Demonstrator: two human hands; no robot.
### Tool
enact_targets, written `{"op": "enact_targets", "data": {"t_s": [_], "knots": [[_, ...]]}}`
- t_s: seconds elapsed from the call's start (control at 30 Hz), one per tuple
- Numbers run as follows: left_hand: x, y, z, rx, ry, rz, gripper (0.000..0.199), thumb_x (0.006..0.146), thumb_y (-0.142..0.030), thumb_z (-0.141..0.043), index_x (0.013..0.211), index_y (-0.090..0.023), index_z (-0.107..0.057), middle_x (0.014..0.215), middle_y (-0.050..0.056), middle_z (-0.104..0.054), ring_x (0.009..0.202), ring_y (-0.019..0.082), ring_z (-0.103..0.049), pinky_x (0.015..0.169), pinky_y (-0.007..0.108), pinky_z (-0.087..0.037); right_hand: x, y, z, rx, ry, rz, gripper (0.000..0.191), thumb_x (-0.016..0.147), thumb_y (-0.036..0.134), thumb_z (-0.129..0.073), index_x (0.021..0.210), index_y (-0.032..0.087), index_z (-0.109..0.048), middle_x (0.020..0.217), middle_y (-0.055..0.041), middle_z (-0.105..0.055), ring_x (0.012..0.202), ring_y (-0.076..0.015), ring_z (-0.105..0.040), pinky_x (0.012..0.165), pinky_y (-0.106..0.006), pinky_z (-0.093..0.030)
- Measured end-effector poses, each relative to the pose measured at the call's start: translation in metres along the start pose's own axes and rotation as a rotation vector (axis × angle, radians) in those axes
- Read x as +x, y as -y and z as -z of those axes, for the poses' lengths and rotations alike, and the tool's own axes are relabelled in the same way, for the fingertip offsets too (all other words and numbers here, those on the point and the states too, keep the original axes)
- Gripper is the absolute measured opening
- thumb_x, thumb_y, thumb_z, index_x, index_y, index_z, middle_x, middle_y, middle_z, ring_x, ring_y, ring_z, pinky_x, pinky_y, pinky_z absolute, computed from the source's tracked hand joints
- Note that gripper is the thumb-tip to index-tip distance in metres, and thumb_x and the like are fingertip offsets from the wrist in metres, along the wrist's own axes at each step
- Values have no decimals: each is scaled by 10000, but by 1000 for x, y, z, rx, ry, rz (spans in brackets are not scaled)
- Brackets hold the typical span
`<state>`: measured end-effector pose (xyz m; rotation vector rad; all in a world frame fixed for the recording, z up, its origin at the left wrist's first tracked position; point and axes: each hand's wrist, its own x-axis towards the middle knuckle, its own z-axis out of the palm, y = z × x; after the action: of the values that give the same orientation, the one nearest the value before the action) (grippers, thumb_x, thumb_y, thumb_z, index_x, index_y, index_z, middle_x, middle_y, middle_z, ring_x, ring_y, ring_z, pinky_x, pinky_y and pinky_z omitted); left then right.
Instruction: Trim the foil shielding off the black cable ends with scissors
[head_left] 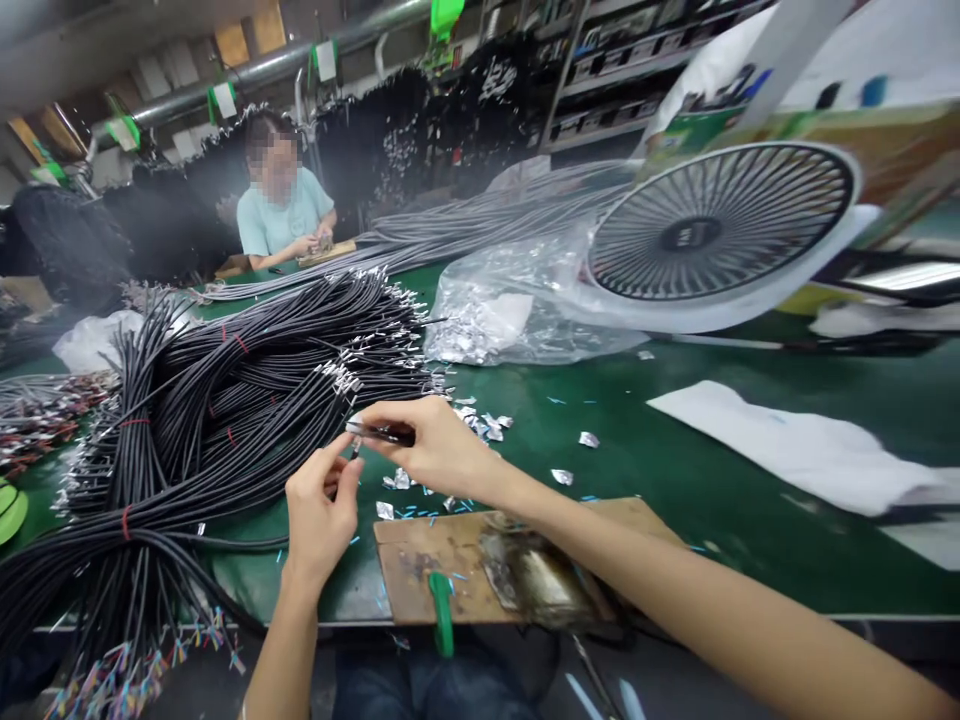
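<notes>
Fingertips of my left hand (321, 512) are pinched on the end of a black cable (355, 449), just in front of the cable pile. My right hand (433, 442) is closed on dark tweezers (388, 434), whose tips meet the cable end by the left fingertips. The exact contact there is too small to make out. To the left lie big bundles of black cables (255, 395) with silvery ends, some tied with red bands. Below and right of my hands, foil scraps (401, 480) and small blue bits are scattered on the green table (517, 395).
A wooden board (420, 555) with a green clamp (441, 612) and a soiled metal piece (544, 580) lies near the front edge. Beyond are a clear plastic bag (495, 320) and a fan (694, 235). White sheets (787, 445) lie right. A co-worker (281, 215) sits opposite.
</notes>
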<state>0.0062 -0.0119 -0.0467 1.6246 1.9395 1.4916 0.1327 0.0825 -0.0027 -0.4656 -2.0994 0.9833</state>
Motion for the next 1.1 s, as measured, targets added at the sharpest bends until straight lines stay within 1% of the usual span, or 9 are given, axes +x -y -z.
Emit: {"op": "enact_targets", "data": {"t_s": [0.17, 0.3, 0.43, 0.5, 0.6, 0.7, 0.8, 0.9, 1.1], "knots": [[-7, 2, -3, 70, -115, -55, 157, 838, -273, -542, 833, -173, -663, 725, 20, -640, 656, 118, -606, 561, 195, -466, -7, -6, -6, 59, -51, -36, 126, 739, 89, -567, 781, 128, -679, 702, -7, -676, 618, -121, -598, 558, -199, -455], [-8, -2, -5, 133, -179, -108, 117, 825, -245, -566, 808, -182, -664, 691, 1, -630, 627, 109, -585, 563, 204, -449, -16, -6, -5, 90, -92, -29, 115, 755, 149, -564, 778, 131, -675, 699, -16, -673, 600, -121, -599, 537, -199, -461], [-9, -4, -6, 139, -251, -109, 79, 812, -222, -589, 808, -188, -660, 687, -8, -624, 623, 105, -585, 558, 206, -450, -19, -6, -5, 92, -149, -66, 156, 750, 165, -576, 857, 127, -682, 798, -43, -700, 684, -140, -643, 605, -212, -501], [-10, -4, -7, 136, -279, -112, 72, 806, -223, -598, 800, -187, -660, 690, -3, -625, 628, 110, -589, 557, 212, -458, -20, -6, -6, 45, -164, -105, 187, 744, 177, -602, 907, 132, -680, 813, -42, -703, 696, -149, -650, 626, -224, -508], [-10, -4, -7, 146, -331, -120, 56, 795, -218, -616, 786, -185, -660, 698, 1, -637, 622, 110, -588, 553, 215, -462, -20, -5, -5, -88, -146, -134, 254, 769, 258, -631, 997, 151, -659, 850, -40, -699, 711, -166, -644, 646, -256, -508], [-11, -5, -6, 155, -383, -115, 33, 783, -201, -631, 782, -188, -662, 710, -2, -647, 627, 106, -595, 556, 210, -467, -21, -4, -5, -200, -125, -80, 250, 838, 288, -581, 1046, 163, -642, 908, -51, -685, 758, -170, -632, 675, -269, -493], [-10, -5, -5, 144, -410, -113, 24, 773, -185, -640, 773, -188, -664, 720, -4, -653, 643, 107, -609, 573, 211, -477, -23, -3, -6, -263, -63, -29, 185, 854, 249, -574, 983, 161, -672, 793, -37, -663, 686, -153, -603, 623, -247, -455], [-11, -5, -5, 115, -414, -109, 18, 766, -178, -647, 770, -188, -662, 710, -9, -648, 635, 105, -605, 567, 211, -477, -23, -2, -6, -260, -12, -15, 150, 851, 209, -585, 928, 144, -696, 704, -24, -638, 624, -140, -574, 562, -231, -408], [-11, -6, -6, 128, -395, -131, 34, 767, -166, -647, 753, -196, -655, 693, -21, -648, 634, 98, -602, 583, 206, -469, -23, -2, -6, -182, 11, -16, 140, 850, 162, -584, 864, 149, -723, 664, -12, -629, 594, -124, -558, 532, -217, -367]]}}
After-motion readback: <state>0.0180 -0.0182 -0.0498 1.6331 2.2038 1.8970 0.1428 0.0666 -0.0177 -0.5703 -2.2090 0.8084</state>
